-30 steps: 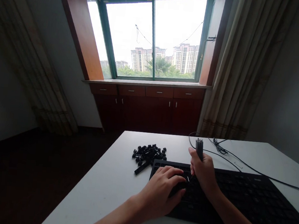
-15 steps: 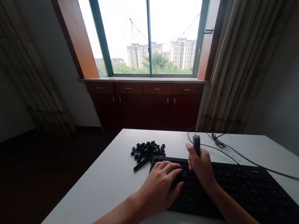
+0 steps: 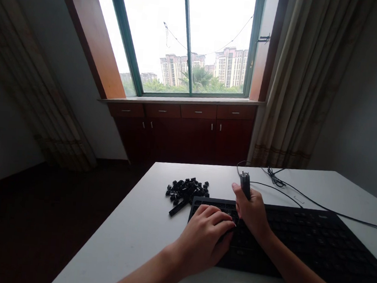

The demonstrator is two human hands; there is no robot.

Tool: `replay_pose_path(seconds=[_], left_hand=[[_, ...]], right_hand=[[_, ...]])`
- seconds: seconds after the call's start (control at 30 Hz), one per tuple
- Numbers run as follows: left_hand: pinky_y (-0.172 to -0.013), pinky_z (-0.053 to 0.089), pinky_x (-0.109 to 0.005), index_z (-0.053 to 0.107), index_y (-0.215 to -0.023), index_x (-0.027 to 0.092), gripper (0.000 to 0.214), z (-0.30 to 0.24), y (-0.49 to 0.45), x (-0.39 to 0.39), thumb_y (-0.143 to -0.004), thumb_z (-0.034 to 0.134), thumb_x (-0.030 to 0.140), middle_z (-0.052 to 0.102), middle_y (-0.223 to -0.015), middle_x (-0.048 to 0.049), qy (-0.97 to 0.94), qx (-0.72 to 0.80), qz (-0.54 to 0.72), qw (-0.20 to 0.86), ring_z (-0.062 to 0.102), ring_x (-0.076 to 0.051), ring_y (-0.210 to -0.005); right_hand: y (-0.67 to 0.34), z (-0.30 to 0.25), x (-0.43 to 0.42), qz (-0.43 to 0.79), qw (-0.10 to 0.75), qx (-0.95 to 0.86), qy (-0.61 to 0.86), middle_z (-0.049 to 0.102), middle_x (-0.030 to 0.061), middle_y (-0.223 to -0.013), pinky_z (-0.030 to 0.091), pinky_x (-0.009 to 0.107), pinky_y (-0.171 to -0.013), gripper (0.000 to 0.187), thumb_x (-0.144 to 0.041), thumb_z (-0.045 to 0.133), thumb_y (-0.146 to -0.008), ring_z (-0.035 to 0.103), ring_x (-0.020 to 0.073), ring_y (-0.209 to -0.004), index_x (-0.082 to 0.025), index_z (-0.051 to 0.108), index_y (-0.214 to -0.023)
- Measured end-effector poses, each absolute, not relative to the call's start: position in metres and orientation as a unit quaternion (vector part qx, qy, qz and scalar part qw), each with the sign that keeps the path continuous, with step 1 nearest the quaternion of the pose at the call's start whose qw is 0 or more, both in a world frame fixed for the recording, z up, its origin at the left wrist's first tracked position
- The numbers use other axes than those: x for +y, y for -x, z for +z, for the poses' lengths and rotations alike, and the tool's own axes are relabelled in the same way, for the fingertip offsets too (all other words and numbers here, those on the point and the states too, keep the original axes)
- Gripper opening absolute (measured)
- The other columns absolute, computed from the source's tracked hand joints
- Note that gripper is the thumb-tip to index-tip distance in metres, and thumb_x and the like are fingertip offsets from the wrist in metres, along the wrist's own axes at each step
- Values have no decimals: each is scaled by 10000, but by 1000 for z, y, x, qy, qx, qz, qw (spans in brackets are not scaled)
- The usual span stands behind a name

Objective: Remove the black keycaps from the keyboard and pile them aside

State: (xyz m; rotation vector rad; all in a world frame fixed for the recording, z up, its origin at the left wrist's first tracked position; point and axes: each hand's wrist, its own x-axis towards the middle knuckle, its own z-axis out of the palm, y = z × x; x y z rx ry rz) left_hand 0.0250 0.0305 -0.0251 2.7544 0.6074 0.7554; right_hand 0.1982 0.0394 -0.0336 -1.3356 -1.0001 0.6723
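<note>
In the head view I see the right hand [image 3: 251, 212] wrapped snugly round a dark-handled tool [image 3: 245, 185], nearly upright over the black keyboard [image 3: 315, 242] on the white table [image 3: 125, 242]. The left hand [image 3: 204, 234] curls half-open over the keyboard's left part; whether it grips anything, I can't tell. Loose black keycaps [image 3: 187, 190] lie heaped just beside the keyboard.

"What's under the left hand [image 3: 206, 236] and right hand [image 3: 254, 213]?"
"The keyboard [image 3: 318, 247], on the table [image 3: 123, 228], stretching rightward past both."
"The loose keys [image 3: 186, 191]?"
"Heaped beyond the left hand, slightly left."
"And the cable [image 3: 276, 182]?"
"Beyond the right hand, with the cabinet [image 3: 182, 138] farther ahead."
</note>
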Motion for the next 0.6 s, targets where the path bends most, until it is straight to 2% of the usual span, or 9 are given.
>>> replay_pose_path(seconds=[0.27, 0.47, 0.6], left_hand=[[-948, 451, -410, 650, -1211, 263, 267, -26, -25, 31, -989, 507, 229, 710, -1173, -23, -940, 202, 255, 106, 616, -223, -1032], [-972, 447, -411, 663, -1089, 226, 177, -24, -24, 28, -985, 523, 256, 691, -1185, -36, -946, 202, 231, 101, 600, -234, -1063], [-970, 450, -425, 647, -1214, 282, 260, -23, -24, 27, -1011, 484, 273, 651, -1268, -30, -952, 200, 215, 91, 583, -242, -1096]], right_hand=[[-196, -37, 39, 277, 599, -469, 587, 472, -26, -330, 375, 244, -362, 547, -560, 625, -891, 470, 131, -289, -230, 452, -490], [-190, -35, 34, 252, 595, -488, 587, 460, -32, -351, 361, 246, -370, 544, -536, 581, -930, 452, 125, -312, -232, 430, -504], [-188, -36, 34, 259, 602, -477, 585, 451, -34, -352, 353, 247, -358, 542, -538, 579, -931, 442, 125, -304, -233, 422, -512]])
